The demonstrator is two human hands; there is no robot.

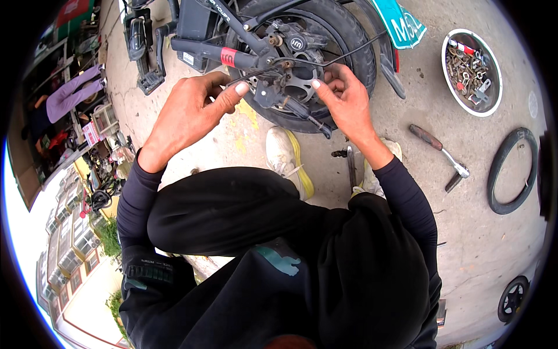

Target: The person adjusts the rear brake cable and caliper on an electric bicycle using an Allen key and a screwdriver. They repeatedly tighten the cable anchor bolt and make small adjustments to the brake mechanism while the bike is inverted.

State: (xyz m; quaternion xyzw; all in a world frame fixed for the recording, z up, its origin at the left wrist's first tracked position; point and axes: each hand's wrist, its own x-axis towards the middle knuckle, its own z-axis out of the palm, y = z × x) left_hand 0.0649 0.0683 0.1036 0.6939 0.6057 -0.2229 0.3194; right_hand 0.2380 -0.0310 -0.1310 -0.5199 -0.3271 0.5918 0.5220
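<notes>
A two-wheeler lies tipped on the ground in front of me, its rear wheel [367, 70] and dark hub facing up. Thin black cable [360, 49] runs across the hub and on to the upper right. With thumb and fingers together, my left hand [195, 110] grips the cable just below the frame tube [253, 60] with the red label. On the other side of the hub, my right hand [349, 107] has its fingers curled round the same cable, thumb tip toward the hub. A bracket [267, 96] and a stubby lever sit between the hands. My fingers partly hide the cable.
At the right stands a white-rimmed bowl [444, 70] of bolts and small metal parts. Nearer lie a ratchet wrench [425, 137], a black tyre ring [494, 180] and a small wheel [514, 298]. Another tool [351, 166] lies between my shoes. A person in purple trousers [72, 96] is far left.
</notes>
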